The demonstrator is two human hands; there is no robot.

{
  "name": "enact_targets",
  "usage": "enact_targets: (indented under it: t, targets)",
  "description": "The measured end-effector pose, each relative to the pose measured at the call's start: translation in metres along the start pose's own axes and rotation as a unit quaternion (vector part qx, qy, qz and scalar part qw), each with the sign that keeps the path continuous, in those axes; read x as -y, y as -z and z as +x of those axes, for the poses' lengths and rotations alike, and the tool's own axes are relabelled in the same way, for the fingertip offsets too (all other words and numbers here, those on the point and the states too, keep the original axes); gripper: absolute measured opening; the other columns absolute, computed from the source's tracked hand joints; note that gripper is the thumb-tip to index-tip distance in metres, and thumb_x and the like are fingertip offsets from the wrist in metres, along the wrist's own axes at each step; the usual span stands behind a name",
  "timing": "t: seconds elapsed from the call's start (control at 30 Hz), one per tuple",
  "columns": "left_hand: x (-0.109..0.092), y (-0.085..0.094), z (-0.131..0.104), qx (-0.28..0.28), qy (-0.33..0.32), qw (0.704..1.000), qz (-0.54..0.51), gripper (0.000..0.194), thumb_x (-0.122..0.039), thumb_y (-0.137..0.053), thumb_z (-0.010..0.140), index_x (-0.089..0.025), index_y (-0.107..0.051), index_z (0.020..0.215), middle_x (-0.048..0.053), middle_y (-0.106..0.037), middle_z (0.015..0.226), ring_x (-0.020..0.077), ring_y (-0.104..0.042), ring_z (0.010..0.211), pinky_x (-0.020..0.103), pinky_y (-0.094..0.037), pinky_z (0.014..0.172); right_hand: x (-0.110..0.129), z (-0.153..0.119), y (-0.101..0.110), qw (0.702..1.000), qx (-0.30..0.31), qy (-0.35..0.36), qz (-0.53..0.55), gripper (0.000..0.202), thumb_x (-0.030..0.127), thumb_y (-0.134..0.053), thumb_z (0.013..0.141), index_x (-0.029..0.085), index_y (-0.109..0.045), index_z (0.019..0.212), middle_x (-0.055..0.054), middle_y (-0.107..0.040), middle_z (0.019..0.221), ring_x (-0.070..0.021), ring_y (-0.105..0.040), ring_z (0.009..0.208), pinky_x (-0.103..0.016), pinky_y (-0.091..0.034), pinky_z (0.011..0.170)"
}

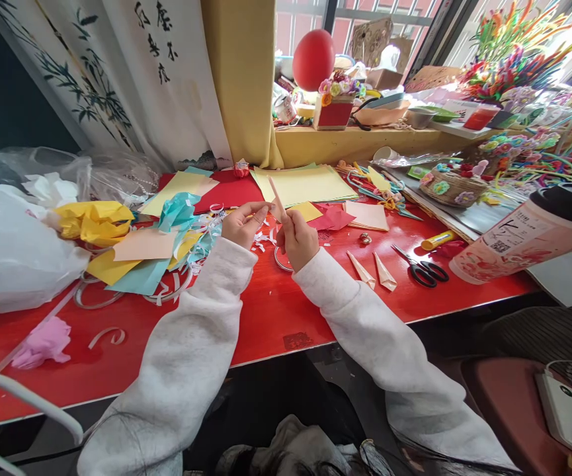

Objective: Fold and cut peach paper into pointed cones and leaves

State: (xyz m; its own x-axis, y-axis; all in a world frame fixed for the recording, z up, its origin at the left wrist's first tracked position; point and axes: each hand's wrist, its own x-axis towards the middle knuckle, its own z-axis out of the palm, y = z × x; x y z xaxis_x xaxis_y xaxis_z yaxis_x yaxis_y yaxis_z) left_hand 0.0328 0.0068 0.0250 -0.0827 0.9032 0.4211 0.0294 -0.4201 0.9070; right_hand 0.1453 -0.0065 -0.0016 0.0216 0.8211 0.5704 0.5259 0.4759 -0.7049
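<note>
My right hand grips a narrow folded piece of pale pink paper, which stands up from the fingers. Close beside it, my left hand has thumb and fingertips pinched together at the paper's left edge; whatever is between them is too small to make out. To the right lie two folded pale paper cones and black-handled scissors. A stack of pale pink paper squares and a crumpled red paper are behind my right hand.
Coloured sheets and scraps crowd the left of the red table, beside a white plastic bag. A large pink cup leans into the right side. Yellow paper sheets lie at the back. A pink crumpled paper sits front left.
</note>
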Motion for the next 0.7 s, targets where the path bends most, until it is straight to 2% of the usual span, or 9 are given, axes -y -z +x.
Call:
enact_targets:
  t: [0.13,0.23,0.37,0.43,0.6,0.7]
  targets:
    - [0.007,-0.002,-0.001,-0.001,-0.035,0.999,0.021,0.021,-0.031,-0.057,0.066,-0.017,-0.064,0.080,0.004,-0.063,0.084,0.0165,-0.055,0.082,0.027,-0.040,0.076,0.001,0.000,0.001,1.000,0.003,-0.008,0.024,0.031,0.040,-0.021,0.084,0.019,-0.043,0.081,0.004,-0.050,0.049,-0.0068,-0.043,0.040,-0.019,-0.034,0.045]
    - [0.011,-0.001,-0.002,0.008,-0.088,0.995,0.056,0.022,-0.029,-0.054,0.068,-0.018,-0.062,0.086,0.004,-0.061,0.090,0.0171,-0.053,0.087,0.029,-0.038,0.080,0.002,0.001,0.002,0.999,0.003,-0.013,0.045,0.031,0.041,-0.021,0.084,0.019,-0.042,0.081,0.005,-0.049,0.048,-0.0062,-0.042,0.038,-0.018,-0.034,0.045]
    - [0.011,0.001,-0.004,0.022,-0.210,0.964,0.163,0.025,-0.026,-0.048,0.073,-0.021,-0.060,0.093,0.003,-0.060,0.096,0.0174,-0.048,0.092,0.030,-0.034,0.085,0.003,0.001,0.002,0.997,-0.002,-0.021,0.069,0.030,0.041,-0.021,0.084,0.020,-0.041,0.079,0.006,-0.047,0.047,-0.0049,-0.038,0.033,-0.018,-0.035,0.043]
    - [0.011,0.002,-0.005,0.020,-0.247,0.947,0.204,0.029,-0.025,-0.046,0.074,-0.022,-0.057,0.100,0.003,-0.058,0.100,0.0177,-0.046,0.094,0.030,-0.032,0.086,0.004,0.000,0.002,0.997,-0.005,-0.021,0.078,0.029,0.041,-0.021,0.084,0.020,-0.041,0.079,0.006,-0.047,0.047,-0.0048,-0.038,0.032,-0.019,-0.035,0.043]
    - [0.011,0.001,-0.006,-0.003,-0.298,0.920,0.254,0.035,-0.025,-0.044,0.075,-0.020,-0.052,0.109,0.006,-0.054,0.101,0.0178,-0.044,0.093,0.030,-0.032,0.086,0.003,0.001,0.003,0.997,-0.008,-0.018,0.081,0.030,0.041,-0.022,0.084,0.019,-0.041,0.078,0.006,-0.046,0.046,-0.0050,-0.039,0.033,-0.019,-0.036,0.044]
    - [0.004,0.003,-0.006,-0.053,-0.279,0.930,0.235,0.030,-0.031,-0.050,0.072,-0.020,-0.058,0.099,0.006,-0.049,0.107,0.0181,-0.042,0.100,0.029,-0.032,0.087,0.001,0.002,0.004,0.997,-0.014,-0.027,0.069,0.031,0.042,-0.020,0.084,0.020,-0.041,0.079,0.006,-0.047,0.046,-0.0050,-0.038,0.032,-0.019,-0.035,0.044]
